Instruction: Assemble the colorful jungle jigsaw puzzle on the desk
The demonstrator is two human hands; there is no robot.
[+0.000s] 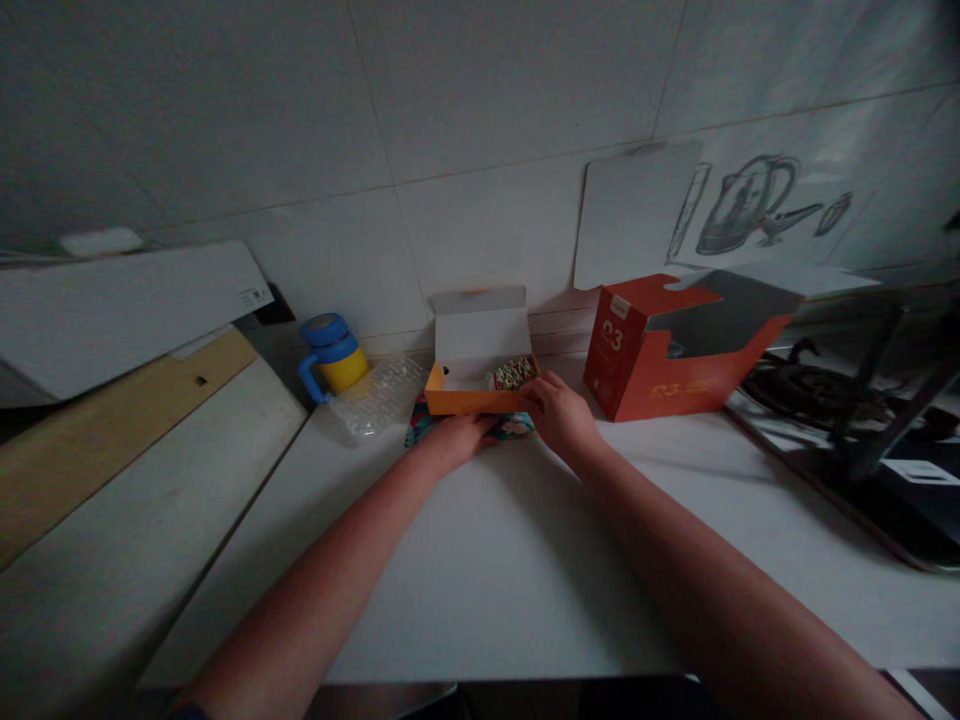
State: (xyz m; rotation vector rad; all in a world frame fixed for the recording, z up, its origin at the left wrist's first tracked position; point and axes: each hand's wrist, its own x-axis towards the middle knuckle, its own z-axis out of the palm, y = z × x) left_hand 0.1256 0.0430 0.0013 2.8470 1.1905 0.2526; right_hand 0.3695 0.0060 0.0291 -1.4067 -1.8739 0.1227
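Observation:
An orange box (457,403) with a white inside stands in front of me, its lid (480,335) raised against the wall. In its right half lies a small item with a dark and light pattern (514,374); its kind I cannot make out. My right hand (559,408) is closed, with bent fingers at the box's right front corner. Against the lower front of the box rests my left hand (461,440), palm down, its fingertips mostly hidden. A colourful patterned flat piece (517,427) shows beneath the box and around my left fingers.
Left of the box are bubble wrap (382,395) and a blue and yellow mug (337,355). A larger red-orange box (667,360) stands at the right, beside a dark stove (847,420). White boards (135,310) lean at the far left. All along the back rises a tiled wall (480,230).

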